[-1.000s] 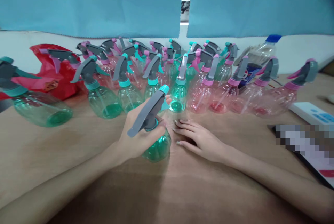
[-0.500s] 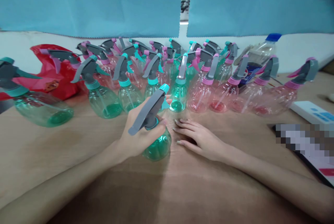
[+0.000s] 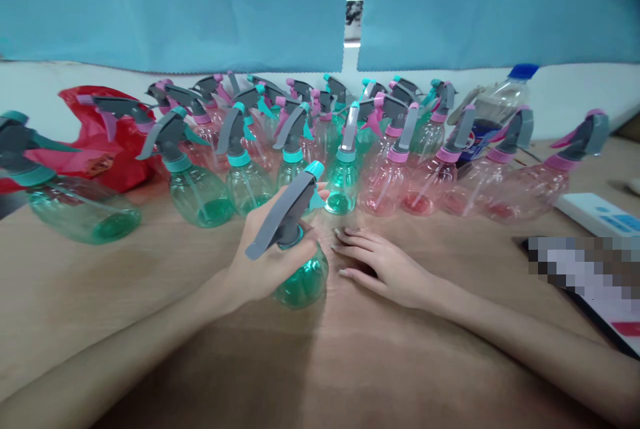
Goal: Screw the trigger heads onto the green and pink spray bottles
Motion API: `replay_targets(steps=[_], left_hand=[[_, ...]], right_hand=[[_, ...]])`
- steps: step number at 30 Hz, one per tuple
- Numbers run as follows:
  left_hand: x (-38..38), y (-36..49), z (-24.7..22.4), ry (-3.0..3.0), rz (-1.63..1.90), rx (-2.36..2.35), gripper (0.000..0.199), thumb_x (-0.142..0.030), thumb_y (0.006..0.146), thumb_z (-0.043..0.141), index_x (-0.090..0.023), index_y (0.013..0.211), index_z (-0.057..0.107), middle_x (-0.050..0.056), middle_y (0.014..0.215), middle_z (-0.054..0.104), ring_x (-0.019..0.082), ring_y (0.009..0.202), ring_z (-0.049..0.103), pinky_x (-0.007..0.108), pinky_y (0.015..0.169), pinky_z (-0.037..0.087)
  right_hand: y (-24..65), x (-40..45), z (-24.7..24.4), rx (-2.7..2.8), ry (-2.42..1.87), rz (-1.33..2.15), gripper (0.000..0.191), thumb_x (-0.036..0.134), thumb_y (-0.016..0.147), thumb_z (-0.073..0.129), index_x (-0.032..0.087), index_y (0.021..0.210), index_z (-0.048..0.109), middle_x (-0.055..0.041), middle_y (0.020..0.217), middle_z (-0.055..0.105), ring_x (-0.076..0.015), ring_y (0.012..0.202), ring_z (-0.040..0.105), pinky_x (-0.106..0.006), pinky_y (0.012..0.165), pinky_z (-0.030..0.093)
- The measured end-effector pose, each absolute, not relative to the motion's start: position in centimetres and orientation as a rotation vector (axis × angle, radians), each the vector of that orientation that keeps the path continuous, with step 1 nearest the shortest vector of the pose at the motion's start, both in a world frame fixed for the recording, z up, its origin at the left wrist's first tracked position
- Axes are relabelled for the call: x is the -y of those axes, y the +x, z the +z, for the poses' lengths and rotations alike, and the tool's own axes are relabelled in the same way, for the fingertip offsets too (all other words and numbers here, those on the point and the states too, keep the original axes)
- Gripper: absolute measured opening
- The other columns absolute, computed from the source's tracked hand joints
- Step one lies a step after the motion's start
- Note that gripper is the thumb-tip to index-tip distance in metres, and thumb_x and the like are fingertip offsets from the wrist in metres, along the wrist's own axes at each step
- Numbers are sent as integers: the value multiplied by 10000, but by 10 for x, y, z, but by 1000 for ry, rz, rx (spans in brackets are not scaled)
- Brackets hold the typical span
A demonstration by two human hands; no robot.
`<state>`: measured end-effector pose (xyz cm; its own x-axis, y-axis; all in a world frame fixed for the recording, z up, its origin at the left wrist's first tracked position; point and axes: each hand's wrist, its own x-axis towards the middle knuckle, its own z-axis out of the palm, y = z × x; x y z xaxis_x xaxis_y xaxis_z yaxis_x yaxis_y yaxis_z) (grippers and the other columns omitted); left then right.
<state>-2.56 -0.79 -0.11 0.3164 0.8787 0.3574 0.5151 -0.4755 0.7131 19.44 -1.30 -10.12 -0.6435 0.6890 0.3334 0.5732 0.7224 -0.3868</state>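
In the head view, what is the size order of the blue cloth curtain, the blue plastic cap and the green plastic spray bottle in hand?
Blue cloth curtain
Green plastic spray bottle in left hand
Blue plastic cap

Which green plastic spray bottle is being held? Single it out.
The green spray bottle nearest the camera, gripped by the bare left hand; the other green bottles stand ungripped farther back.

Left hand (image 3: pixel 265 249) curled, right hand (image 3: pixel 383 266) palm-down
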Motion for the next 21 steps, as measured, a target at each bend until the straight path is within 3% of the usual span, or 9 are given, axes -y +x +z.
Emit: replay_targets(steps=[4, 8, 13, 21], left_hand=[[8, -25, 0, 2129, 1023, -1223, 350, -242, 772, 548, -188, 1118, 555, -4, 794, 644, 135, 603, 572, 269, 579, 526], [9, -24, 1, 2075, 994, -1183, 431, -230, 778, 554, -180, 1206, 534, 50, 1025, 693, 150, 717, 653, 288, 680, 576], [9, -21, 5, 1975, 965, -1103, 503, -182, 739, 580, -201, 1238, 520, 92, 1315, 605, 186, 927, 695, 335, 865, 584], [6, -20, 3, 1974, 984, -1030, 513, -170, 746, 585, -201, 1252, 514, 105, 1309, 602, 206, 1019, 670, 326, 876, 580]], right_hand=[[194, 13, -101, 2470, -967, 342, 409, 406, 963, 483, 183, 1290, 582, -99, 1365, 581, -257, 1330, 456, -476, 1102, 392], [194, 13, -101, 2463, -967, 340, 410, 407, 963, 481, 181, 1289, 583, -103, 1367, 578, -258, 1327, 460, -479, 1100, 393], [194, 13, -101, 2452, -954, 353, 410, 402, 958, 491, 180, 1289, 584, -113, 1359, 584, -260, 1319, 468, -486, 1093, 399], [194, 13, -100, 2436, -952, 364, 400, 398, 953, 501, 207, 1297, 577, -107, 1344, 596, -267, 1317, 473, -506, 1082, 407]])
